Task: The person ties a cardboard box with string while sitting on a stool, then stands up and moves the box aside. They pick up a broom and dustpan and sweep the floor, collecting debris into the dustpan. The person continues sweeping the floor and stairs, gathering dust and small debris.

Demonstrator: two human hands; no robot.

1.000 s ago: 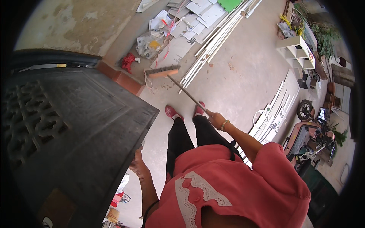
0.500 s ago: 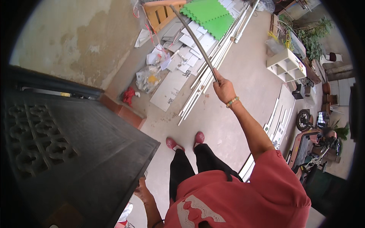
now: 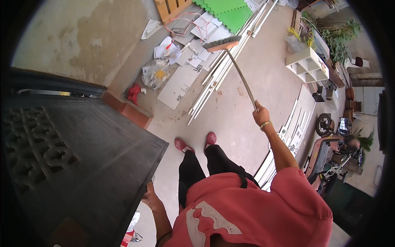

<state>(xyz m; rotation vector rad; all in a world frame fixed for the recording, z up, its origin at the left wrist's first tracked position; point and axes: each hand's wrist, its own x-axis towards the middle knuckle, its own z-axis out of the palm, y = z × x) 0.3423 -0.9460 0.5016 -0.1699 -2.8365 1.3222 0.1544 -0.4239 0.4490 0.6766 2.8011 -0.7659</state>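
In my right hand [image 3: 261, 115] I grip the upper end of a broom handle [image 3: 242, 76], my arm stretched out ahead. The broom head [image 3: 222, 43], orange with dark bristles, hangs beside white panels and pipes, bristles facing away from me; whether it touches them I cannot tell. At the left, a dark metal door [image 3: 111, 164] with a cut-out pattern stands partly swung out. My left hand [image 3: 152, 200] holds its free edge, with some fingers hidden by the door.
White pipes [image 3: 224, 68], flat panels [image 3: 180, 85], plastic bags [image 3: 155, 75] and green foam mats [image 3: 228, 14] lie along the left wall. A red cloth [image 3: 133, 93] lies near the brick step [image 3: 123, 109]. Rightward stand a white shelf [image 3: 307, 66] and a pink scooter [image 3: 325, 154].
My right hand has drawn back toward me and to the right, bringing the broom head fully into view. My left hand stays on the door edge.
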